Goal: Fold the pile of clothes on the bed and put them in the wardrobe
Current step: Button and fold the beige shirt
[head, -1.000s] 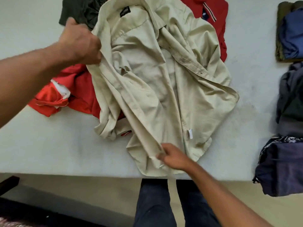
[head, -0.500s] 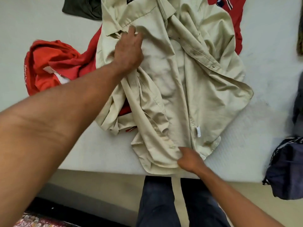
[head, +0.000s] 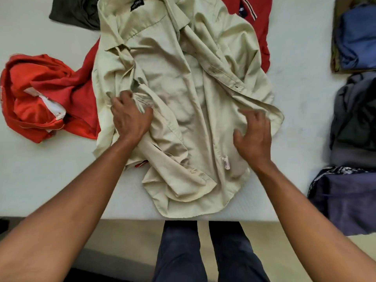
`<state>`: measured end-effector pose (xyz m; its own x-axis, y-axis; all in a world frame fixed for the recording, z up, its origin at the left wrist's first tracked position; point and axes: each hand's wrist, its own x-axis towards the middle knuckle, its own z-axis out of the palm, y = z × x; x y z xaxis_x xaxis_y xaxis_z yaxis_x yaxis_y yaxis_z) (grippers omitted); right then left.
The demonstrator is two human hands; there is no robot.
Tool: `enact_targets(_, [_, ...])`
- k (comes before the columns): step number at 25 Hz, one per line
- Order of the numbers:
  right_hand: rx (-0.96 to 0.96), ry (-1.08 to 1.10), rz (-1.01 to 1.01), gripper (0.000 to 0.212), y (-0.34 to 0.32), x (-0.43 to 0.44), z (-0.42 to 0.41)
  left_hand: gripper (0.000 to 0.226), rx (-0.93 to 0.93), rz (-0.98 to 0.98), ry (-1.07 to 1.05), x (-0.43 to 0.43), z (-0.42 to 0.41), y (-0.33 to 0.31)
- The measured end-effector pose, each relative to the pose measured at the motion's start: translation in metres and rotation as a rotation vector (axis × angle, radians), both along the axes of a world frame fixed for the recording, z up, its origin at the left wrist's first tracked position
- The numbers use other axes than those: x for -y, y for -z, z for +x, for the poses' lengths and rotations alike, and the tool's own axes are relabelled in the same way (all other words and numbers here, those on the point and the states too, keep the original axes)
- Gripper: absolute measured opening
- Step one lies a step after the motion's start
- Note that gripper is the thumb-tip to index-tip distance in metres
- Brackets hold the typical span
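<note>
1. A beige shirt [head: 183,98] lies spread open, inside up, on the pale bed [head: 40,180]. Its collar points away from the person and its hem reaches the near edge.
2. The left hand [head: 130,117] is on the shirt's left side. Its fingers are curled into a bunched fold of cloth there, gripping it.
3. The right hand [head: 254,135] is over the shirt's right front panel, below the button placket, with its fingers spread and relaxed and nothing held. It is blurred, so it may be touching the cloth or just above it.
4. A black neck label [head: 136,6] shows inside the collar, and a small white care tag [head: 226,162] sits near the right wrist.
5. A crumpled red garment [head: 40,94] lies to the left, partly tucked beneath the shirt.
6. A red polo shirt [head: 258,21] with a striped collar shows from under the shirt's far right shoulder.
7. A dark olive garment [head: 75,13] lies at the far left, touching the collar.
8. Along the bed's right side, well apart from the shirt, sit three piles: a blue folded piece [head: 358,37] on an olive one, a grey pile [head: 354,119], and a navy pile [head: 345,200] overhanging the near edge.
9. The person's dark trousers [head: 183,251] are against the bed's near edge.
</note>
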<state>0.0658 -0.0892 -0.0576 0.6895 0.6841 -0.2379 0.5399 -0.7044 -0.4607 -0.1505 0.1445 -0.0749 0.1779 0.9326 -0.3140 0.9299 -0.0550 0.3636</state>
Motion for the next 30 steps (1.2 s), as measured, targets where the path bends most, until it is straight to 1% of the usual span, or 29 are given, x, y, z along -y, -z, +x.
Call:
enact_targets(2, [0.126, 0.054, -0.020, 0.060, 0.008, -0.020, 0.033, 0.053, 0.178, -0.109, -0.202, -0.002, 0.007, 0.000])
enact_targets(3, [0.144, 0.075, -0.073, 0.059, 0.013, -0.027, 0.047, 0.051, 0.255, -0.126, -0.225, -0.002, 0.011, -0.001])
enact_targets(4, [0.148, 0.082, -0.117, 0.055, 0.020, -0.031, 0.059, 0.050, 0.273, -0.117, -0.193, 0.001, 0.016, -0.004])
enact_targets(6, [0.094, 0.068, -0.122, 0.040, 0.031, -0.037, 0.080, 0.052, 0.225, -0.096, -0.117, 0.007, 0.021, -0.009])
enact_targets(7, [0.045, 0.072, -0.097, 0.032, 0.033, -0.038, 0.087, 0.053, 0.178, -0.089, -0.141, 0.008, 0.019, -0.009])
enact_targets(8, [-0.005, 0.084, -0.047, 0.027, 0.031, -0.039, 0.091, 0.054, 0.147, -0.097, -0.215, 0.008, 0.018, -0.008])
enact_targets(10, [-0.060, 0.072, 0.092, 0.025, 0.019, -0.039, 0.088, 0.060, 0.122, -0.190, -0.399, 0.005, 0.010, -0.005])
enact_targets(11, [-0.052, 0.030, 0.153, 0.022, 0.009, -0.038, 0.078, 0.064, 0.100, -0.237, -0.439, 0.005, 0.006, -0.003])
enact_targets(12, [-0.016, -0.036, 0.192, 0.020, 0.000, -0.035, 0.064, 0.062, 0.069, -0.281, -0.431, 0.006, 0.002, -0.001])
enact_targets(13, [0.026, -0.114, 0.213, 0.020, -0.007, -0.028, 0.045, 0.055, 0.042, -0.308, -0.404, 0.008, -0.001, 0.002])
enact_targets(14, [0.050, -0.195, 0.233, 0.026, -0.012, -0.019, 0.025, 0.044, 0.036, -0.319, -0.385, 0.011, -0.001, 0.003])
enact_targets(16, [0.036, -0.320, 0.230, 0.039, -0.015, 0.004, -0.014, 0.023, 0.113, -0.363, -0.429, 0.018, 0.003, -0.003])
enact_targets(17, [0.035, -0.366, 0.202, 0.043, -0.013, 0.016, -0.029, 0.013, 0.206, -0.407, -0.483, 0.021, 0.006, -0.006])
enact_targets(18, [0.048, -0.407, 0.164, 0.046, -0.010, 0.025, -0.041, 0.012, 0.327, -0.434, -0.545, 0.025, 0.009, -0.011])
enact_targets(19, [0.059, -0.432, 0.115, 0.047, -0.007, 0.034, -0.049, 0.016, 0.429, -0.426, -0.581, 0.029, 0.009, -0.012])
enact_targets(21, [0.052, -0.448, 0.030, 0.048, -0.007, 0.052, -0.054, 0.015, 0.526, -0.343, -0.552, 0.044, 0.012, -0.017])
enact_targets(22, [0.032, -0.451, -0.013, 0.052, -0.009, 0.058, -0.053, 0.012, 0.552, -0.340, -0.520, 0.053, 0.012, -0.019])
enact_targets(24, [-0.008, -0.466, -0.145, 0.064, -0.015, 0.072, -0.050, 0.009, 0.613, -0.440, -0.490, 0.077, 0.014, -0.016])
enact_targets(25, [-0.013, -0.483, -0.217, 0.071, -0.017, 0.078, -0.048, 0.009, 0.610, -0.478, -0.471, 0.087, 0.013, -0.012])
enact_targets(27, [0.003, -0.553, -0.370, 0.084, -0.017, 0.088, -0.044, 0.008, 0.541, -0.410, -0.459, 0.106, 0.012, -0.005])
enact_targets(29, [-0.019, -0.631, -0.509, 0.096, -0.019, 0.094, -0.042, 0.005, 0.520, -0.295, -0.572, 0.128, 0.008, -0.003])
enact_targets(30, [-0.041, -0.665, -0.545, 0.099, -0.021, 0.094, -0.044, 0.007, 0.523, -0.251, -0.635, 0.142, 0.007, -0.004])
